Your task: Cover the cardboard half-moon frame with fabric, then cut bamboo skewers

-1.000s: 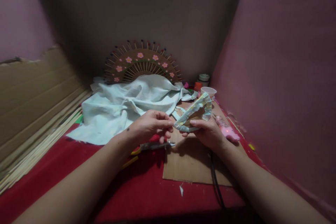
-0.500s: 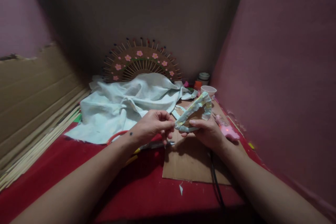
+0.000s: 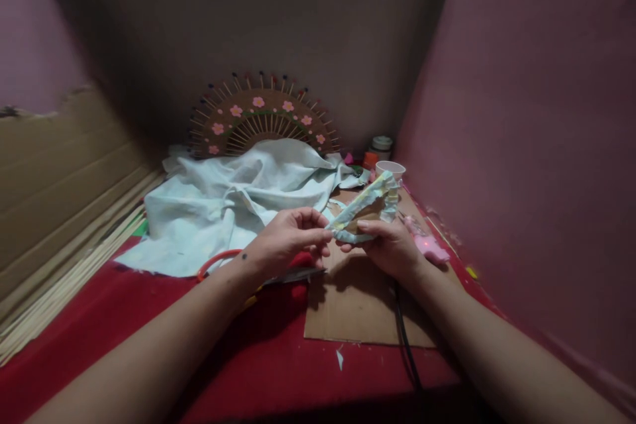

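Both my hands hold a curved cardboard piece wrapped in pale patterned fabric point(image 3: 370, 202) above a cardboard sheet point(image 3: 358, 308). My left hand point(image 3: 291, 238) pinches the near tip of the piece with thumb and fingers closed. My right hand point(image 3: 390, 245) grips its underside, thumb lying along the lower edge. The far end of the piece points up and to the right.
A pale cloth point(image 3: 233, 202) lies heaped behind my hands, before a brown fan-shaped stick craft with pink flowers point(image 3: 261, 116). Scissors point(image 3: 278, 275) lie under my left hand. A pink glue gun point(image 3: 430, 245), its black cord point(image 3: 405, 338), a plastic cup point(image 3: 390, 169) and jars sit at the right. Bamboo sticks point(image 3: 74, 278) lie left.
The wrapped piece has tilted lower and flatter as my hands drew slightly together. The view has shifted a little, showing more of the orange scissor handle.
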Motion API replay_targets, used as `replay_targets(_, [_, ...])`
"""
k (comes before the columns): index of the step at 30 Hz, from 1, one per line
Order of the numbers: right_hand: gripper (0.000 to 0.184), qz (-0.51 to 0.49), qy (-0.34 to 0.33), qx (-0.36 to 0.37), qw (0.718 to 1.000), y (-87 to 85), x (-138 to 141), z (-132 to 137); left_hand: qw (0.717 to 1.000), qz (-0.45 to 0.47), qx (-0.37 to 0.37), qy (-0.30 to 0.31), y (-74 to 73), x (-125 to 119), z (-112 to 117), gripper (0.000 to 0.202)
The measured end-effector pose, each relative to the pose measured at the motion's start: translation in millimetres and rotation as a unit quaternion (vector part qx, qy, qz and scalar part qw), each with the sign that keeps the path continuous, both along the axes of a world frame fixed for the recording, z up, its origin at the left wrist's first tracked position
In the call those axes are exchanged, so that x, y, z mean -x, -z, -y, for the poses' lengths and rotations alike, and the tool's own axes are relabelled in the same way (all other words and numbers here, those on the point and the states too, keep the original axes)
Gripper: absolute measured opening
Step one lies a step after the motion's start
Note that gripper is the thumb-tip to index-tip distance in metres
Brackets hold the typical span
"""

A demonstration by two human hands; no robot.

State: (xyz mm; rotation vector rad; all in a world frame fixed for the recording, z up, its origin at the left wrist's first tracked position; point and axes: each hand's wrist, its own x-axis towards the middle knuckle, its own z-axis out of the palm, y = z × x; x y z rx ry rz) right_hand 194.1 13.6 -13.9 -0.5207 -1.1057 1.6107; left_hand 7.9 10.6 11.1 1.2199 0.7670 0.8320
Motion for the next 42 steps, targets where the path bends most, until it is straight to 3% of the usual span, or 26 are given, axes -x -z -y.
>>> replay_targets(10, [0.028,-0.008,-0.036,-0.039,0.999,0.8,2.2,3.4,0.999,-0.039,0.019,0.007,6.9,4.0,-5.5,0.022])
replay_targets(17, [0.028,-0.063,0.075,-0.001,0.995,-0.8,-0.3,-3.5,0.995,-0.093,0.028,0.019,7.3,11.7,-10.7,0.017])
replay_targets(22, [0.021,-0.017,0.129,0.039,0.991,0.2,0.2,-5.2,0.989,-0.15,0.0,0.01,5.3,8.3,-7.4,0.015])
replay_targets(35, [0.014,0.003,0.112,0.021,0.994,-2.9,-0.4,-2.9,0.99,-0.14,0.017,0.015,7.4,10.5,-9.8,0.017])
replay_targets(42, [0.014,0.045,0.136,0.055,0.988,-4.6,-0.2,-3.0,0.988,-0.152,0.005,0.014,7.3,12.4,-10.1,0.016])
